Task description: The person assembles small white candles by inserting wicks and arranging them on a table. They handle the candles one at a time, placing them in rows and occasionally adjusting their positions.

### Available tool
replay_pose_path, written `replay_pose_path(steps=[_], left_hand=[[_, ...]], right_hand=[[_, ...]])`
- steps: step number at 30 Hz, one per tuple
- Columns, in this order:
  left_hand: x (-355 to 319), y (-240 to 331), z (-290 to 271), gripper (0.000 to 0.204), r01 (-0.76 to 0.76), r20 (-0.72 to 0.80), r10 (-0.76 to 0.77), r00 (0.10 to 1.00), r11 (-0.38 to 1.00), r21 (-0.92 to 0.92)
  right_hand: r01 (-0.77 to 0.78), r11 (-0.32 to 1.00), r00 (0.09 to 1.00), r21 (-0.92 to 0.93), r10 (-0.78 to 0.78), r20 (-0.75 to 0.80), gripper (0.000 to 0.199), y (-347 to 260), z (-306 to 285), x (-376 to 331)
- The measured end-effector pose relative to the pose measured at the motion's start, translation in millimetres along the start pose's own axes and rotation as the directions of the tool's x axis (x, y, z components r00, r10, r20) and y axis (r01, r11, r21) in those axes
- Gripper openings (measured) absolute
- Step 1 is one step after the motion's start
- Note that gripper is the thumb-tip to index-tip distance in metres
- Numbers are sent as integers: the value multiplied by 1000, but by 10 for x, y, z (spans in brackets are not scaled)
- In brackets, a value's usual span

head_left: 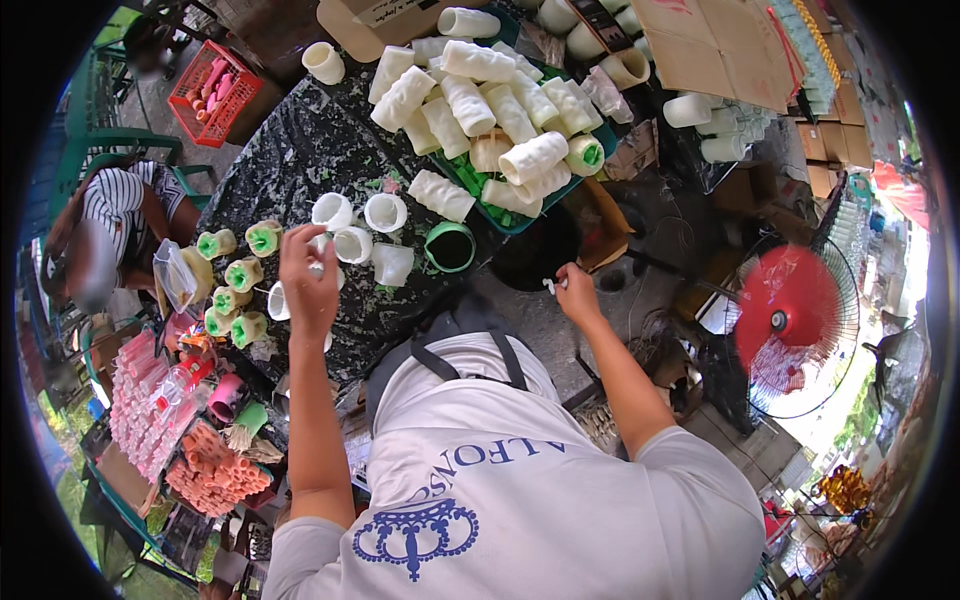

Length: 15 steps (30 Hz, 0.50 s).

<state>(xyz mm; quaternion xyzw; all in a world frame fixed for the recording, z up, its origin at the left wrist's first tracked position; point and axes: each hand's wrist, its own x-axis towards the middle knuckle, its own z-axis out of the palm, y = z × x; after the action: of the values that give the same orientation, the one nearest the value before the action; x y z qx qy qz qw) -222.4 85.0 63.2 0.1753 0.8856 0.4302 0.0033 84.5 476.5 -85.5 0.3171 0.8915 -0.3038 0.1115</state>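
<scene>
Over the table's near left part, my left hand (312,285) has its fingers curled on a white hollow cylinder, which they partly hide. Close around it stand more short white hollow cylinders (385,212), waxy-looking and open at the top. A green ring-shaped cup (450,247) is to their right. Left of my left hand are several cream cylinders with green tops (264,238). Out to the right, beyond the table edge, my right hand (575,292) pinches a small white scrap (551,286).
A green tray (473,184) heaped with cream cylinders (478,62) stands on the black-covered table (270,150). A red fan (782,318) is at right. Pink and orange sticks (150,400) lie at lower left. Another person (120,225) sits at far left near a red crate (212,95).
</scene>
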Motion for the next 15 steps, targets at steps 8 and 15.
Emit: replay_pose_path(steps=[8, 15], left_hand=[[-205, 500, 244, 27, 17, 252, -2, 968, 998, -60], [-740, 651, 97, 22, 253, 340, -140, 930, 914, -317]], right_hand=[[-53, 986, 997, 160, 43, 69, 24, -385, 244, 30], [106, 881, 880, 462, -300, 369, 21, -2059, -243, -512]])
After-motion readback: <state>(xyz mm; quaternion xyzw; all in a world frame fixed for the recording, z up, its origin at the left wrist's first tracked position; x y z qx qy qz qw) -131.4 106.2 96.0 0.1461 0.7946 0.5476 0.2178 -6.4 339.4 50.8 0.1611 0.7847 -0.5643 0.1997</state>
